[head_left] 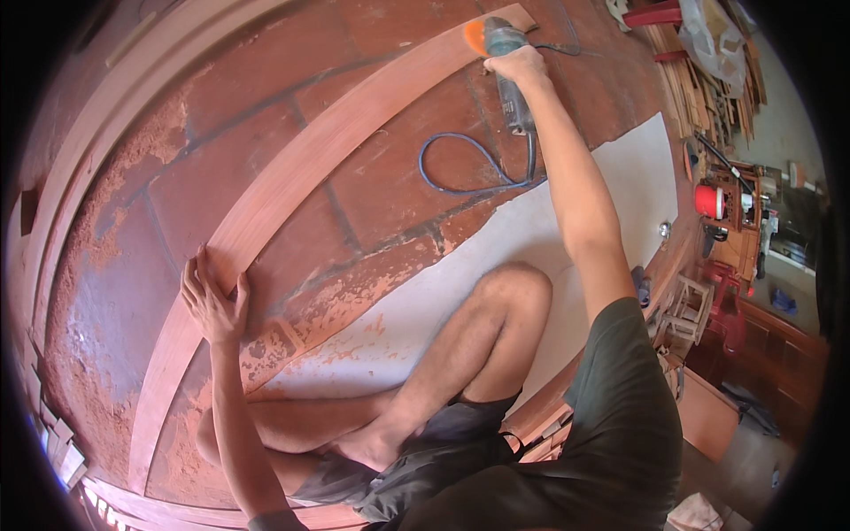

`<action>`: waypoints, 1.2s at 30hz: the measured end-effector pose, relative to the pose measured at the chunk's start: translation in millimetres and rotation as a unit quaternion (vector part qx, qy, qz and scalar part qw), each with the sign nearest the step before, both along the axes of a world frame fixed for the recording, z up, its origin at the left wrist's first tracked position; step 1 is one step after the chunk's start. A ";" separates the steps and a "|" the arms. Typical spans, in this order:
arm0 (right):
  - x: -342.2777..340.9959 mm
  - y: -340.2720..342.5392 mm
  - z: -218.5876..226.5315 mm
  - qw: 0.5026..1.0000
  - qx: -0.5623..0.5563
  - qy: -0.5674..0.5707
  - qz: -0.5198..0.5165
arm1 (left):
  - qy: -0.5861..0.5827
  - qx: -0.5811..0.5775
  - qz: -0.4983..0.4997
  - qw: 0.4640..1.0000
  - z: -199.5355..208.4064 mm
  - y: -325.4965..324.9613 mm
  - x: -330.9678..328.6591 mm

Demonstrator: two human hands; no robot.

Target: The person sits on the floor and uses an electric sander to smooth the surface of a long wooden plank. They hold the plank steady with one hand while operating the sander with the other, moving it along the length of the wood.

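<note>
A long wooden board (301, 164) lies across the tiled floor, its edges bowed in this fisheye view. With fingers apart, my left hand (213, 298) rests flat on its nearer part. Over the far right end, my right hand (517, 65) grips an angle grinder (512, 99) by its body. The grinder's orange disc (476, 38) is on or just above the wood; contact cannot be made out. From the tool's rear a blue cord (425, 164) loops over the tiles.
Reddish sawdust (97, 230) covers the floor at left, beside long wooden strips (106, 106). A white sheet (620, 168) lies under my folded legs. Stacked wood pieces (708, 97), a plastic bag (713, 44) and a red stool (728, 305) stand at right.
</note>
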State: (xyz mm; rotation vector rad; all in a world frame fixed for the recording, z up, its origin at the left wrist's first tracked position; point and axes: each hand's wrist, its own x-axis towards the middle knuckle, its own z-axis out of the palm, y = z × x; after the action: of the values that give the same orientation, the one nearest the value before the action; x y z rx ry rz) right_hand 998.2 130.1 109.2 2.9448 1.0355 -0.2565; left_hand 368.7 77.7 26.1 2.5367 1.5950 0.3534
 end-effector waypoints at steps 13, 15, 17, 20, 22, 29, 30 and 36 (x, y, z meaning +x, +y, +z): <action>-182.7 -76.9 26.1 0.956 0.125 0.242 0.109 | 0.005 -0.079 -0.049 0.996 15.0 13.6 -31.9; -191.9 -92.9 22.9 0.912 0.219 0.337 0.080 | 0.059 -0.062 -0.069 0.994 34.7 24.4 -57.6; -196.7 -111.5 39.9 0.852 0.261 0.451 0.042 | 0.103 -0.062 -0.095 0.988 53.7 23.9 -76.1; -192.3 -126.5 36.1 0.790 0.367 0.491 -0.019 | 0.103 -0.167 -0.135 0.971 66.9 33.7 -110.0; -186.7 -131.5 44.3 0.723 0.394 0.564 -0.054 | 0.131 -0.190 -0.133 0.964 62.3 37.7 -123.4; -132.1 -163.6 18.3 0.581 0.430 0.677 -0.139 | 0.153 -0.263 -0.117 0.945 64.3 65.7 -107.2; -126.6 -166.2 20.7 0.590 0.435 0.666 -0.136 | 0.139 -0.255 -0.117 0.950 59.0 72.2 -110.7; -117.3 -154.3 12.1 0.570 0.484 0.643 -0.164 | 0.146 -0.112 -0.154 0.971 32.0 91.7 -167.4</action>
State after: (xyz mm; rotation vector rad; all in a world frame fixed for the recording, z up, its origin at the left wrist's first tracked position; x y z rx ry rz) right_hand 880.9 -24.2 121.2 3.4036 0.4848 -3.1040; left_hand 201.3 169.4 58.1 2.6847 1.2002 -0.2304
